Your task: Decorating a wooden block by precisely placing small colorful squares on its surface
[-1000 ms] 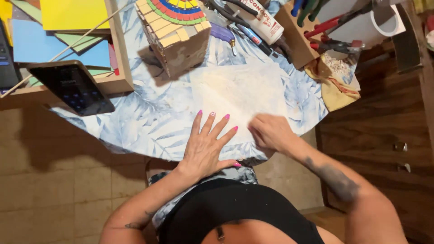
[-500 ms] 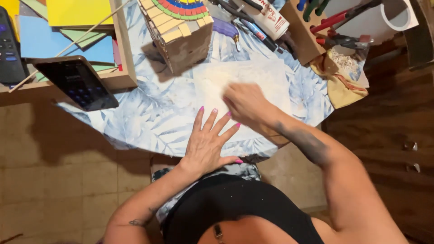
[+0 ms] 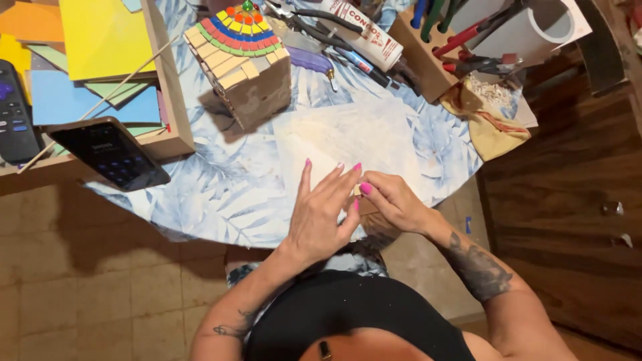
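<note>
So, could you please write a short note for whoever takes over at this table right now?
Left hand: flat, fingers spread, on the pale sheet at the near edge of the table.
Right hand: fingertips pinched together beside the left hand; a small tan piece sits between the two hands, and whether it is gripped is unclear.
The little house with a coloured tile roof stands beyond the sheet, apart from both hands. The glue tube lies behind it.
Done: roof looks tiled.
Left: not clear from here; the tan piece is still at the hands.
</note>
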